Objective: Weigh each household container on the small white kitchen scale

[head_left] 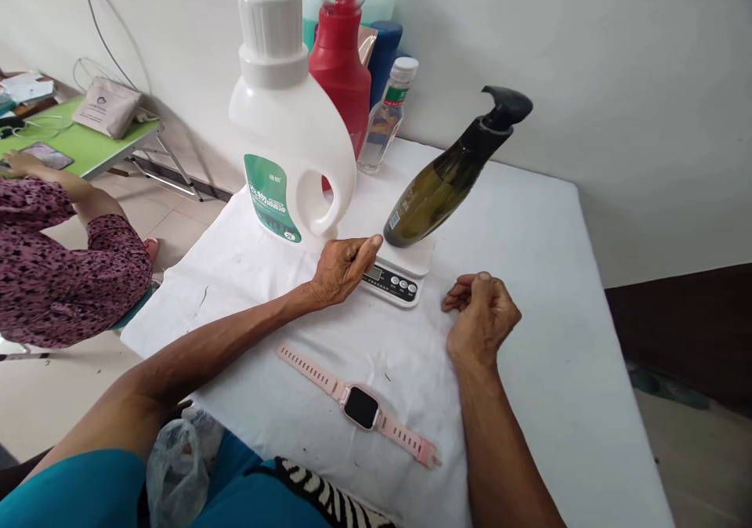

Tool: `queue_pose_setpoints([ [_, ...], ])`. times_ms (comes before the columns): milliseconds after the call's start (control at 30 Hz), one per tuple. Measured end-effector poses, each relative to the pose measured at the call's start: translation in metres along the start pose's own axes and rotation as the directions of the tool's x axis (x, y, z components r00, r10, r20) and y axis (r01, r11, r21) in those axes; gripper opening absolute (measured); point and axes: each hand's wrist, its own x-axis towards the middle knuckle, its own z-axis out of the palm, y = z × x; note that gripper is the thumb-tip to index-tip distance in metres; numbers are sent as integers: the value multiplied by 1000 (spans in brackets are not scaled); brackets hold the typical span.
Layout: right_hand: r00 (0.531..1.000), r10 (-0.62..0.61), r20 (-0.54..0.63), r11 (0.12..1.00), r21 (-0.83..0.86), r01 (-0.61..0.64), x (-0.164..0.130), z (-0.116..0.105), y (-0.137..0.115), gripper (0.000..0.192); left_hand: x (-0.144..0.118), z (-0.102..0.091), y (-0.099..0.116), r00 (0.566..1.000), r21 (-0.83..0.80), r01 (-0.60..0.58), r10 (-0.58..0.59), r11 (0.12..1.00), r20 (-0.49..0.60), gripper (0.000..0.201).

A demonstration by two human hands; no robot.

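A white kitchen scale [405, 293] with a small display and round buttons sits on the cloth-covered table. On its platform stands a dark green pump bottle [432, 191] with a black pump head, looking tilted to the right in this view. My left hand [344, 269] is curled closed at the left side of the scale, covering part of the display, its thumb near the bottle's base. To the right of the scale, my right hand [482, 312] rests with its fingers curled in, nothing visible in them. Nearer me lies a smartwatch [360, 406] with a pink strap.
Behind my left hand stands a large white detergent jug [282, 121]; a red bottle [341, 66] and a clear bottle [388, 117] are at the wall. At left, a person [70, 254] sits by a green table [88, 138]. A plastic bag [179, 465] hangs below the table edge.
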Motion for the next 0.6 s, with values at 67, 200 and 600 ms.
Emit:
queue_pose_setpoints([
  [67, 1000, 8, 2, 1000, -4, -8, 0, 0, 1, 49, 1, 2, -7, 1000, 14, -2, 3, 1000, -15, 70],
  [200, 999, 34, 19, 999, -14, -33, 2, -2, 2, 51, 0, 0, -15, 1000, 13, 3, -3, 1000, 24, 70],
  [600, 941, -151, 304, 984, -48, 174, 40, 36, -59, 95, -2, 0, -18, 996, -98, 91, -91, 991, 7, 68],
])
